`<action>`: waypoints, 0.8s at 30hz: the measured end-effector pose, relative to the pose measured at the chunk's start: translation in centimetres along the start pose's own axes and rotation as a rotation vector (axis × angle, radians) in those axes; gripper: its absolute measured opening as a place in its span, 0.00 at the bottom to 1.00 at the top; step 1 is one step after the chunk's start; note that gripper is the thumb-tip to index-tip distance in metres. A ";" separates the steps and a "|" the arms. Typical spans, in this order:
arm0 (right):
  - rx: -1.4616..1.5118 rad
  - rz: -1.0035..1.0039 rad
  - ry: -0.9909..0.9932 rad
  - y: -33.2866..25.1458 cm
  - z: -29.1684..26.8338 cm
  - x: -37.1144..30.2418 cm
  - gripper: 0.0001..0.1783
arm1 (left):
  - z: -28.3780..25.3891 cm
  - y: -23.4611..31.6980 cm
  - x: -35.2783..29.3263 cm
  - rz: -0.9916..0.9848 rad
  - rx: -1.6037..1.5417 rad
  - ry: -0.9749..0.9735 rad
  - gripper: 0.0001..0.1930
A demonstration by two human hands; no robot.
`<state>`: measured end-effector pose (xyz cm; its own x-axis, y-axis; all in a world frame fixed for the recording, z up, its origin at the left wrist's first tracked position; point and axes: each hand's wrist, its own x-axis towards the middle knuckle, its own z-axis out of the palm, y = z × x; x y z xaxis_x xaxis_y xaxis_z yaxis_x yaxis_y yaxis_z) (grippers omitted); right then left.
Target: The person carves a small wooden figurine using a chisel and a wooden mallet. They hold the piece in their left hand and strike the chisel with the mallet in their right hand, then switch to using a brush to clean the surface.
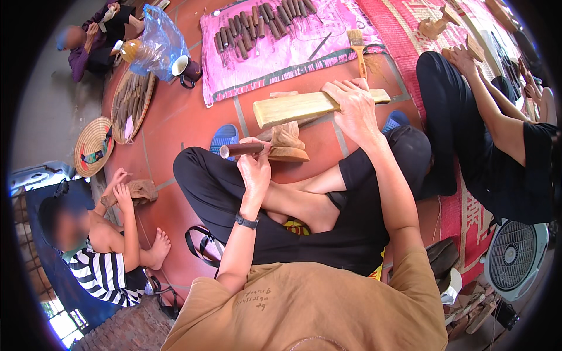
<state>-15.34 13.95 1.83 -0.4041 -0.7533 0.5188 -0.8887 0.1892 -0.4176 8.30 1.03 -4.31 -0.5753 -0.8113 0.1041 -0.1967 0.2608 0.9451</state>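
My left hand (255, 173) is closed round a carving chisel (239, 150) with a dark round wooden handle. The chisel's blade is hidden behind my fingers. In my right hand (355, 109) is a pale flat wooden mallet (295, 109), gripped near its narrow end. Its broad end lies above and to the right of the chisel handle, apart from it. A brown wood carving (287, 140) stands on the floor just beyond my left hand, partly covered by the mallet. Whether the chisel touches the carving I cannot tell.
Beyond lies a pink sheet (225, 79) bearing several chisels (249, 29) and a paintbrush (356, 44). A basket of tools (133, 102), a mug (186, 69) and a straw hat (93, 146) lie left. People sit on both sides. A fan (515, 254) stands right.
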 end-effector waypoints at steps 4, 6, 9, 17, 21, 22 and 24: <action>-0.010 0.008 -0.040 -0.1 0.0 0.0 0.22 | 0.0 -0.5 0.0 0.046 0.040 -0.007 0.08; -0.002 0.006 -0.026 -0.1 0.1 0.0 0.22 | 0.0 -0.3 -0.1 0.035 0.017 -0.018 0.06; 0.015 0.010 -0.018 -0.1 0.1 0.0 0.21 | -0.2 -0.3 0.2 0.056 0.073 -0.053 0.07; 0.262 0.145 0.041 -2.1 0.4 0.0 0.20 | 0.0 1.0 0.6 0.225 0.423 -0.121 0.06; -0.015 -0.082 -0.012 -3.4 -1.0 0.6 0.20 | 0.3 0.4 0.3 0.325 0.508 -0.102 0.02; -0.020 -0.078 -0.011 -3.6 -1.1 0.6 0.20 | 0.4 0.4 0.3 0.322 0.497 -0.089 0.02; -0.042 -0.080 -0.036 -3.9 -1.1 0.6 0.19 | 0.4 0.5 0.3 0.339 0.524 -0.079 0.02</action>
<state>-12.40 13.44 4.57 -0.3238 -0.7894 0.5216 -0.9266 0.1531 -0.3434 7.74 1.08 -3.95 -0.7271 -0.6026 0.3288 -0.3444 0.7346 0.5846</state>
